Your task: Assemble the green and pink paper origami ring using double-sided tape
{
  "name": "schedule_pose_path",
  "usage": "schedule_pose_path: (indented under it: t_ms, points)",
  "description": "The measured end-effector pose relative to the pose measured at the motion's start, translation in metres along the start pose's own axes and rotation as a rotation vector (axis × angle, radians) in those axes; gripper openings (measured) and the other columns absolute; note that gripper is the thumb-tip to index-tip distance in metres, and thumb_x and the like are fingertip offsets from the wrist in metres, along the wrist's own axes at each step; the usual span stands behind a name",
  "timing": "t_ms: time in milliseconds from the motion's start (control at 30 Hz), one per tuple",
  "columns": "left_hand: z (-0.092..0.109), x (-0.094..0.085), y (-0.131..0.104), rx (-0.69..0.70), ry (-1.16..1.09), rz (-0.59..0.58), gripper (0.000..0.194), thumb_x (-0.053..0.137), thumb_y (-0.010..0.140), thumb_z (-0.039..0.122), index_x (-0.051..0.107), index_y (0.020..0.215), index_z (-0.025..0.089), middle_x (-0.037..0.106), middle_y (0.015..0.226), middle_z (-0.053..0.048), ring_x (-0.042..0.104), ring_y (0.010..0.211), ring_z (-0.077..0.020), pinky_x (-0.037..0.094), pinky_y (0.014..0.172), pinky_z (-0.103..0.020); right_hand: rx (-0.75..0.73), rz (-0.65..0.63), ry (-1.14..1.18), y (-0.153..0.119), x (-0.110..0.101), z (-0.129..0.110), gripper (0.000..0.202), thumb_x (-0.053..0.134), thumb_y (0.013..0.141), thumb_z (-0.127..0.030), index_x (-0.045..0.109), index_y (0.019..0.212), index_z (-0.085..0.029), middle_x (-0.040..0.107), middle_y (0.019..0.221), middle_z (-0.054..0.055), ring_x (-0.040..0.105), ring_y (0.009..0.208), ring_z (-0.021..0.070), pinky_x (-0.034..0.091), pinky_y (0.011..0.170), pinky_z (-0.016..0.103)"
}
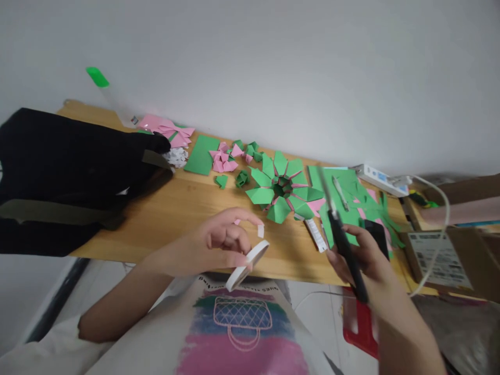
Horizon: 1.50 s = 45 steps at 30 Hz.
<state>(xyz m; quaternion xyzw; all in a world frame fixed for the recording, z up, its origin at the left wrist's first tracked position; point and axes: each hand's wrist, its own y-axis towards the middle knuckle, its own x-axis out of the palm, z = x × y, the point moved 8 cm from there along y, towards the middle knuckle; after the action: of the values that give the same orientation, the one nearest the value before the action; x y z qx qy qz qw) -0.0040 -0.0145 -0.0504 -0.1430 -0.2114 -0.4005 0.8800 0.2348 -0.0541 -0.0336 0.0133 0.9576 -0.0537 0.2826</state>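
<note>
My left hand pinches a roll of white tape between thumb and fingers, just past the table's front edge. A small white piece of tape clings to its raised index fingertip. My right hand grips black-handled scissors, seen nearly edge-on, with the blurred blade pointing up and away. Between and beyond both hands stands a folded paper flower with green petals and pink edges. Next to it lies a small white tube. Green and pink folded paper pieces are clustered to its left.
A black cloth bag covers the table's left end. Green paper sheets and strips lie at right, near a dark phone and a white power strip. A cardboard box and cable flank the right edge. A wall rises behind.
</note>
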Motion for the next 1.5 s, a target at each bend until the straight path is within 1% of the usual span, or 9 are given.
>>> schedule_pose_path:
  t_ms: [167, 333, 500, 667, 833, 933, 1167, 1267, 1500]
  points:
    - [-0.03, 0.001, 0.016, -0.096, -0.101, 0.01, 0.046, 0.074, 0.081, 0.021, 0.051, 0.12, 0.025, 0.067, 0.072, 0.004, 0.058, 0.056, -0.0078, 0.041, 0.051, -0.016, -0.063, 0.313, 0.528, -0.003, 0.036, 0.001, 0.043, 0.08, 0.074, -0.029, 0.05, 0.103, -0.026, 0.072, 0.083, -0.001, 0.058, 0.06, 0.0103, 0.049, 0.058, 0.024]
    - [-0.054, 0.001, 0.026, -0.177, -0.232, 0.08, 0.051, 0.077, 0.079, 0.029, 0.048, 0.121, 0.024, 0.064, 0.069, 0.005, 0.05, 0.049, -0.0057, 0.031, 0.046, -0.017, 0.024, 0.291, 0.654, 0.004, 0.068, 0.006, 0.051, 0.083, 0.069, -0.021, 0.046, 0.103, -0.027, 0.076, 0.089, 0.0, 0.061, 0.06, 0.0097, 0.051, 0.057, 0.023]
    - [-0.071, -0.002, 0.033, -0.215, -0.327, 0.111, 0.056, 0.08, 0.075, 0.031, 0.048, 0.121, 0.023, 0.064, 0.069, 0.004, 0.047, 0.048, -0.0056, 0.026, 0.045, -0.019, 0.124, 0.164, 0.639, 0.007, 0.079, 0.018, 0.055, 0.085, 0.064, -0.019, 0.047, 0.103, -0.027, 0.074, 0.075, -0.004, 0.068, 0.065, 0.0133, 0.052, 0.06, 0.024]
    - [-0.087, -0.006, 0.037, -0.262, -0.205, 0.153, 0.051, 0.076, 0.078, 0.032, 0.051, 0.122, 0.023, 0.067, 0.074, 0.001, 0.053, 0.054, -0.0082, 0.034, 0.05, -0.02, 0.143, 0.242, 0.476, -0.006, 0.075, 0.041, 0.054, 0.08, 0.069, -0.02, 0.048, 0.111, -0.027, 0.073, 0.075, -0.003, 0.071, 0.07, 0.015, 0.052, 0.063, 0.025]
    - [-0.073, -0.039, 0.036, -0.076, 0.133, 0.489, 0.029, 0.076, 0.074, 0.025, 0.062, 0.099, 0.019, 0.069, 0.107, -0.006, 0.064, 0.1, -0.0182, 0.049, 0.088, -0.031, 0.122, 0.425, 0.257, -0.021, 0.055, 0.063, 0.05, 0.079, 0.071, -0.024, 0.05, 0.112, -0.024, 0.076, 0.084, 0.002, 0.071, 0.072, 0.0175, 0.052, 0.06, 0.027]
    - [-0.064, -0.044, 0.038, 0.002, 0.131, 0.537, 0.022, 0.074, 0.075, 0.026, 0.064, 0.092, 0.018, 0.067, 0.122, -0.009, 0.063, 0.111, -0.0207, 0.047, 0.097, -0.036, 0.099, 0.54, 0.22, -0.026, 0.043, 0.066, 0.05, 0.078, 0.071, -0.025, 0.05, 0.113, -0.023, 0.077, 0.092, 0.005, 0.073, 0.076, 0.0185, 0.052, 0.061, 0.028]
    - [-0.058, -0.043, 0.05, 0.114, -0.024, 0.608, 0.02, 0.076, 0.074, 0.024, 0.06, 0.083, 0.017, 0.077, 0.094, -0.006, 0.071, 0.09, -0.0187, 0.051, 0.089, -0.035, -0.052, 0.794, 0.409, -0.025, 0.051, 0.031, 0.047, 0.075, 0.076, -0.017, 0.043, 0.11, -0.027, 0.077, 0.084, -0.002, 0.072, 0.068, 0.0152, 0.056, 0.062, 0.028]
    - [-0.06, -0.041, 0.052, 0.13, -0.05, 0.649, 0.019, 0.076, 0.072, 0.02, 0.06, 0.081, 0.018, 0.076, 0.093, -0.005, 0.07, 0.082, -0.016, 0.053, 0.082, -0.031, -0.007, 0.788, 0.456, -0.016, 0.065, 0.025, 0.046, 0.077, 0.074, -0.018, 0.044, 0.106, -0.026, 0.076, 0.082, -0.002, 0.072, 0.067, 0.014, 0.056, 0.064, 0.027]
    - [-0.05, -0.032, 0.049, 0.236, 0.143, 0.652, 0.011, 0.068, 0.079, 0.016, 0.06, 0.086, 0.019, 0.075, 0.093, -0.006, 0.07, 0.093, -0.0178, 0.054, 0.087, -0.031, 0.159, 0.842, 0.454, 0.004, 0.082, 0.024, 0.047, 0.081, 0.067, -0.032, 0.049, 0.1, -0.023, 0.071, 0.073, -0.003, 0.067, 0.058, 0.0123, 0.053, 0.057, 0.024]
